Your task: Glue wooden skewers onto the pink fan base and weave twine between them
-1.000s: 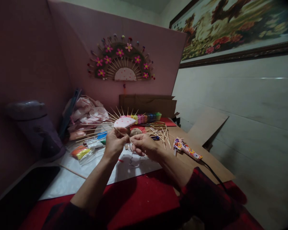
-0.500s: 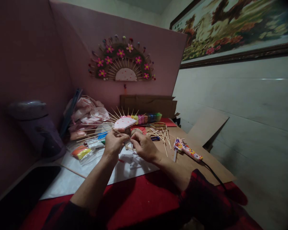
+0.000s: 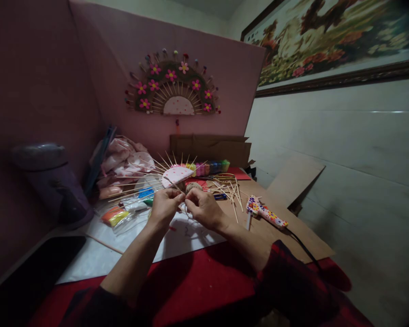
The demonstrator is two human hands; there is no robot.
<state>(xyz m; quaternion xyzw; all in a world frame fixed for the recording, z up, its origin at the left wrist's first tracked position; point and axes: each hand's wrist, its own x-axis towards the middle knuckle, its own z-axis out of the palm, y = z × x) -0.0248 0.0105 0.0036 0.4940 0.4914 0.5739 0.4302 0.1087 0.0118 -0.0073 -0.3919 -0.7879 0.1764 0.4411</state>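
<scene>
My left hand and my right hand meet fingertip to fingertip over the table, both pinched on a thin strand of twine that loops down between them. Just behind them stands a fan frame: a pink dotted half-disc with several thin wooden skewers radiating from it. One skewer of the frame runs down to my left fingers. A ball of twine lies right behind my right hand.
Loose skewers and a flower-patterned glue gun with its cord lie on brown cardboard at right. Colour packets, a row of small clay pots, pink bags and a dark appliance crowd the left. A finished fan hangs on the pink wall.
My two hands have drawn closer until their fingertips touch, and they sit slightly lower. The fan frame has barely shifted.
</scene>
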